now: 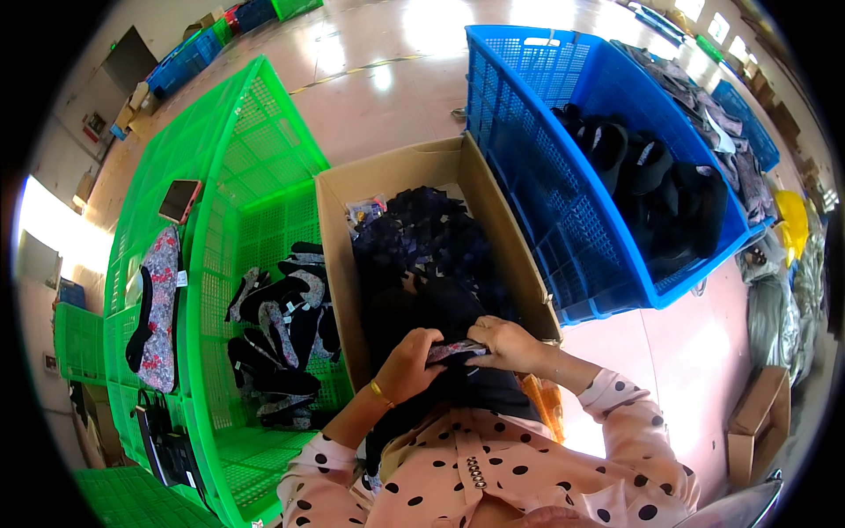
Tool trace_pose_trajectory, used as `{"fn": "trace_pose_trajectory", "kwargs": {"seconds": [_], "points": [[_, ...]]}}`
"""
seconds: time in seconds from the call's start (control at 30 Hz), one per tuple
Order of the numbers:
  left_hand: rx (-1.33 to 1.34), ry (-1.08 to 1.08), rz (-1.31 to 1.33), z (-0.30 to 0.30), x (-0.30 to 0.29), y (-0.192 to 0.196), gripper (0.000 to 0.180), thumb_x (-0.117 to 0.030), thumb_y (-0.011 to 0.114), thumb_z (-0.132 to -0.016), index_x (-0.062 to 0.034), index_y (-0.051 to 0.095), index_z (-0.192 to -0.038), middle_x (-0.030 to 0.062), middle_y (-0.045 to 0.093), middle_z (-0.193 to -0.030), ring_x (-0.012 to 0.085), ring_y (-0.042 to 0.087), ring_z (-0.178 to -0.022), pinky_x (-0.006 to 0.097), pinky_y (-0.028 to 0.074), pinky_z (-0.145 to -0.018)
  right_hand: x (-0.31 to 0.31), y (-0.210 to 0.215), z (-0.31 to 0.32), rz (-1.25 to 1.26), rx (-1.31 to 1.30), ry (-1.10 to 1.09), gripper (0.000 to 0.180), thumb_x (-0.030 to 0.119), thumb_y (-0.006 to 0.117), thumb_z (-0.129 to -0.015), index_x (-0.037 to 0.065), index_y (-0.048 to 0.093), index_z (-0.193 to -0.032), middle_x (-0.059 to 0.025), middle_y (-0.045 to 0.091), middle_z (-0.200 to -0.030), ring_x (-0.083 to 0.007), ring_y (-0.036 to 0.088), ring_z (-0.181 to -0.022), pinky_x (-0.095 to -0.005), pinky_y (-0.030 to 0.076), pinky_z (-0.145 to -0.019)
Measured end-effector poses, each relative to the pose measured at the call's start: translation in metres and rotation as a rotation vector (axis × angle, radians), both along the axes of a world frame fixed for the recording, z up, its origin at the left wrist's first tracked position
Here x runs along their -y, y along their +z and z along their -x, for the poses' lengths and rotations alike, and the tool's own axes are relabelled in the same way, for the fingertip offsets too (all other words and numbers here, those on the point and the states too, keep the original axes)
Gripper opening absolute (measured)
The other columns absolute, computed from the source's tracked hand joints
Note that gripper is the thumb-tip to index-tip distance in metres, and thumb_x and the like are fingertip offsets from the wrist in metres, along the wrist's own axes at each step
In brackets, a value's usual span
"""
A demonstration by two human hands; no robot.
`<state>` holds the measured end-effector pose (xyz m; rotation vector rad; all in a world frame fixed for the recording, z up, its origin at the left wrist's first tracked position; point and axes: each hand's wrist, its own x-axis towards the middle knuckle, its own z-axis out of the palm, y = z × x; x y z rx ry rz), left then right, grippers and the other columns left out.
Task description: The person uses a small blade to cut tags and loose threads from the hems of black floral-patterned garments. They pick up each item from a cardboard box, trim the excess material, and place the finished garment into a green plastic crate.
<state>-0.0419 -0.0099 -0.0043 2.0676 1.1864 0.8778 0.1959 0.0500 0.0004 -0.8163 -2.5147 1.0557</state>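
Note:
Close to my body, over the near end of a cardboard box (509, 209), I hold a small floral and black fabric piece (451, 351) between both hands. My left hand (410, 364) pinches its left end, with a yellow band on the wrist. My right hand (509, 345) grips the other end, thumb and fingers pressed together. Dark cloth lies over my lap just below, and the piece's lower part is hard to separate from it. Inside the box is a heap of dark fabric scraps (422, 231).
At left, a green crate (211, 352) holds several floral and black fabric pieces (286, 321); a phone (180, 201), another floral piece (160, 308) and a black device (167, 444) are on its side. A blue crate (563, 220) with black padded items (651, 176) stands at right.

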Motion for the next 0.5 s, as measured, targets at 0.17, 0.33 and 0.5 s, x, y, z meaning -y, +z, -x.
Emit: {"fn": "trace_pose_trajectory", "kwargs": {"seconds": [0.17,0.33,0.5], "points": [[0.021,0.152,-0.133,-0.008,-0.023,-0.013,0.048,0.004,0.076,-0.065,-0.0012,0.05,-0.105,0.0174,0.055,-0.096,0.0376,0.056,-0.09,0.041,0.048,-0.079,-0.017,-0.017,0.01,0.018,-0.07,-0.18,0.027,0.016,0.077,-0.075,0.006,0.054,-0.084,-0.0135,0.051,-0.079,-0.0336,0.056,-0.077,-0.0383,0.046,-0.066],[0.031,0.325,-0.262,-0.008,-0.042,-0.024,0.037,0.008,0.068,-0.067,-0.0015,0.052,-0.1,0.0164,0.056,-0.09,0.0365,0.056,-0.086,0.042,0.047,-0.077,-0.025,-0.016,0.04,-0.067,-0.151,-0.415,0.025,0.009,0.078,-0.067,0.005,0.056,-0.079,-0.0155,0.054,-0.077,-0.0364,0.057,-0.078,-0.0417,0.047,-0.067],[-0.097,0.49,-0.276,-0.019,-0.053,-0.03,0.034,0.003,0.068,-0.066,-0.0058,0.053,-0.095,0.0115,0.056,-0.085,0.0335,0.057,-0.078,0.04,0.048,-0.07,-0.031,-0.012,0.051,-0.267,0.076,-0.514,0.023,0.006,0.075,-0.066,0.004,0.055,-0.078,-0.0184,0.06,-0.082,-0.0387,0.06,-0.077,-0.0435,0.049,-0.065]]}}
